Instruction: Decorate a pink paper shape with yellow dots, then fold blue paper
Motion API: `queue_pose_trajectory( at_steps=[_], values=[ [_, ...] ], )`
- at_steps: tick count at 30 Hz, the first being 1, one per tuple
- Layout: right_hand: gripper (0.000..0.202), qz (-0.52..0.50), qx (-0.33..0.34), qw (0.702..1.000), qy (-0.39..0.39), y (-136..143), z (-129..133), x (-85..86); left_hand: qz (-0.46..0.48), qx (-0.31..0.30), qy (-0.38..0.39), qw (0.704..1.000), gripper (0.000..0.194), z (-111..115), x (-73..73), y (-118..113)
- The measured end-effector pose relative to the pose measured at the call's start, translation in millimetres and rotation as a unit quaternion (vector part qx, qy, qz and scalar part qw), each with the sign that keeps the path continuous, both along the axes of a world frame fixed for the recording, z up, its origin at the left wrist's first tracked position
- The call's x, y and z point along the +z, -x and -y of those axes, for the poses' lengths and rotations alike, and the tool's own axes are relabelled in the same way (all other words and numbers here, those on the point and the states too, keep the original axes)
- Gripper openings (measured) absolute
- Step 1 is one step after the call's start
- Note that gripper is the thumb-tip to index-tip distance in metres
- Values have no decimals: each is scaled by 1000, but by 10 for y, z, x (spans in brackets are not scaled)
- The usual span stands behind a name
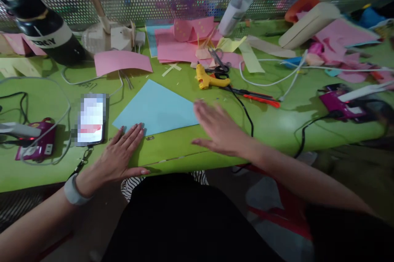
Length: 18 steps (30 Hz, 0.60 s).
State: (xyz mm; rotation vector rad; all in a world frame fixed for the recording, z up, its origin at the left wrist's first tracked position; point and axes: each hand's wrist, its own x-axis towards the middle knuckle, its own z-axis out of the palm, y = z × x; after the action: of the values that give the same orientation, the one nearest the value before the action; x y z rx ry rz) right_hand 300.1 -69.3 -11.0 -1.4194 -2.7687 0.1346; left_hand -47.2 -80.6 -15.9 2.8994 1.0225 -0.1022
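Observation:
A sheet of light blue paper, shaped like a triangle with one corner pointing away from me, lies flat on the green table. My left hand rests flat with its fingertips on the paper's near left edge, thumb stretched out to the side. At the paper's right corner is my right hand, slightly blurred, its fingers extended and its thumb apart. Whether the right palm presses on the table or hovers just above it, I cannot tell. Neither hand grips anything.
Left of the paper lies a phone. Beyond it are a yellow glue gun, scissors, a red-handled cutter and pink paper. A dark bottle and a fan stand back left. Purple power strips with cables flank both sides.

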Motion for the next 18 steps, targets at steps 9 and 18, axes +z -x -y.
queue_pose_trajectory(
  at_steps=[9, 18],
  values=[
    [99, 0, 132, 989, 60, 735, -70, -208, -9, -20, -36, 999, 112, -34, -3, 35],
    [90, -16, -32, 999, 8, -523, 192, -326, 3, -24, -37, 999, 113, -43, -17, 55]
  ],
)
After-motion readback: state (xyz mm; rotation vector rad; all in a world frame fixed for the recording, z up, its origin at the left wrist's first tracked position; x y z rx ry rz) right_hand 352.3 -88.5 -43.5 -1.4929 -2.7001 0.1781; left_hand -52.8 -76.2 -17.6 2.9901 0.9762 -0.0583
